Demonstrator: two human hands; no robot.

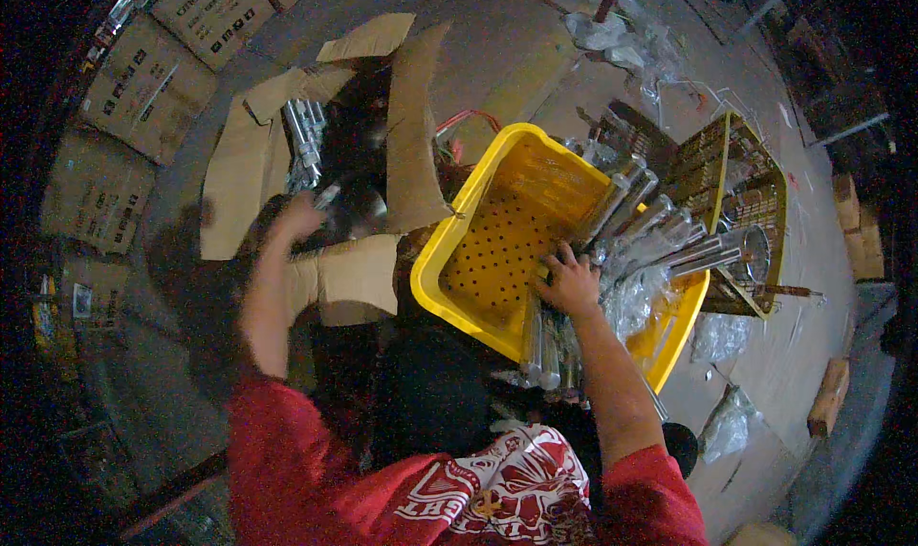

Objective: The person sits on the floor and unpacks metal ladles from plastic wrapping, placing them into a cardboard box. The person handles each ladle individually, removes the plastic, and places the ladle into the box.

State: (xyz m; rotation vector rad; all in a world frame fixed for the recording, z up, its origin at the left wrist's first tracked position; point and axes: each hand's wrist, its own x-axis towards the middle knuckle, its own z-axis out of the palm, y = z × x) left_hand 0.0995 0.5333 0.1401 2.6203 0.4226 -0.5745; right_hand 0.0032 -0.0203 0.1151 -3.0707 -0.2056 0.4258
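Observation:
My left hand (304, 217) is at the near left side of an open cardboard box (413, 125), slightly blurred. A short, shiny metal tube end (327, 197) sticks out from its closed fingers. Inside the box, several shiny metal tubes (304, 135) lie bundled along the left wall. My right hand (572, 280) reaches over a yellow perforated plastic basket (430, 283), fingers spread and touching the metal tubes there. Many clear-wrapped metal tubes (650, 226) fill the basket's right side; bare tubes (541, 350) lie below my right hand.
A yellowish wire-mesh crate (755, 187) lies tipped beyond the basket on the right. Stacked cartons (148, 87) line the left. Crumpled clear plastic (729, 422) and a wooden block (828, 398) lie on the floor at right. More plastic (617, 39) is at the far side.

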